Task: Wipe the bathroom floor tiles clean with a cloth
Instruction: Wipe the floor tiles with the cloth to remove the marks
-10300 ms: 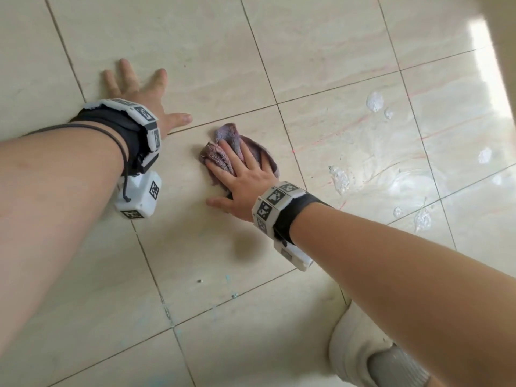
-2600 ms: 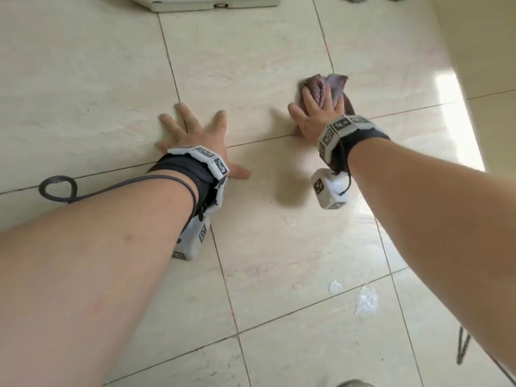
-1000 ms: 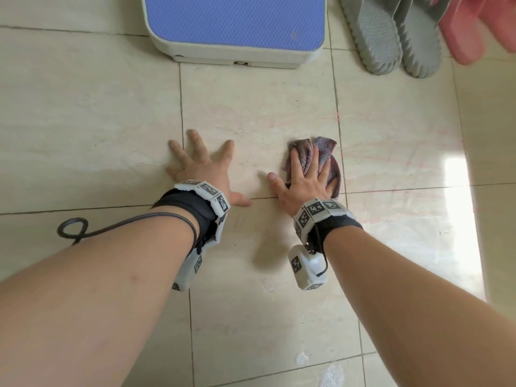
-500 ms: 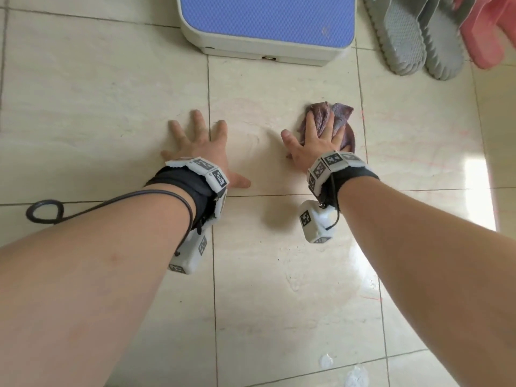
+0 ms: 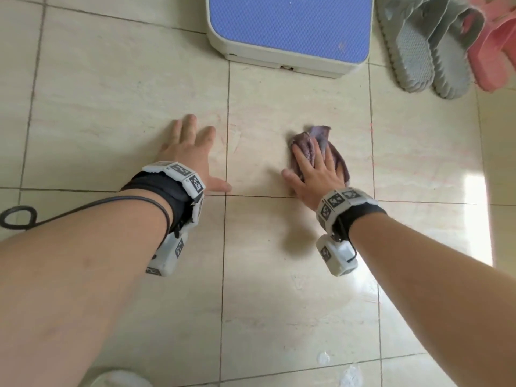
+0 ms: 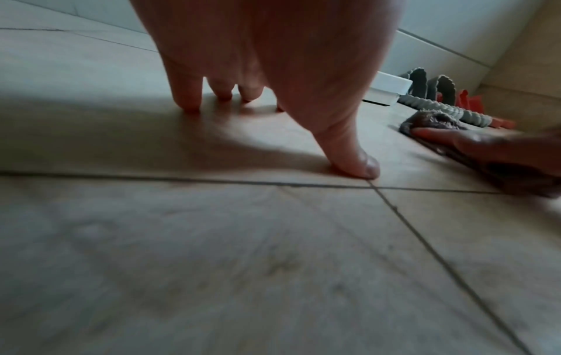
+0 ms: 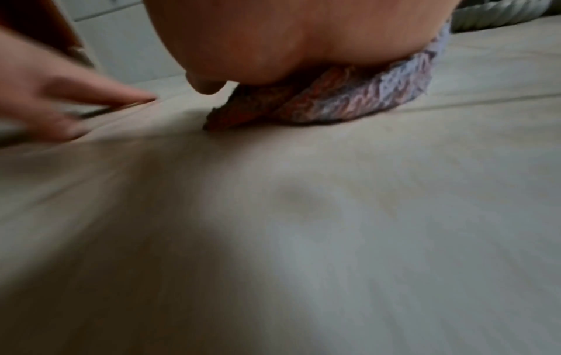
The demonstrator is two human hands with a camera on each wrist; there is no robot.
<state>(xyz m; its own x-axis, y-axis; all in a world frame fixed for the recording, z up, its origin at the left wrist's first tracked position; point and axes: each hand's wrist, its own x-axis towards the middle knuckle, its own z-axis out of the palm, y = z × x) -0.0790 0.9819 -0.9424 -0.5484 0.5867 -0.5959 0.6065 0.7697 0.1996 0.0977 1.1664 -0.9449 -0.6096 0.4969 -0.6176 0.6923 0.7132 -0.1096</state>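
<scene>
Right hand (image 5: pixel 315 174) fingers (image 5: pixel 300 155) flat, released, pressing bunched cloth (image 5: pixel 318 141) — long axis pointing away.

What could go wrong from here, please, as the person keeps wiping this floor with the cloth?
The tile near the right forearm looks wet and glossy; with the left hand braced flat on the floor, a slip is possible. Foam spots sit close to the body and could be missed while the right hand works the cloth farther away. Wiping onward may bump the blue-topped stool or grey slippers.
</scene>
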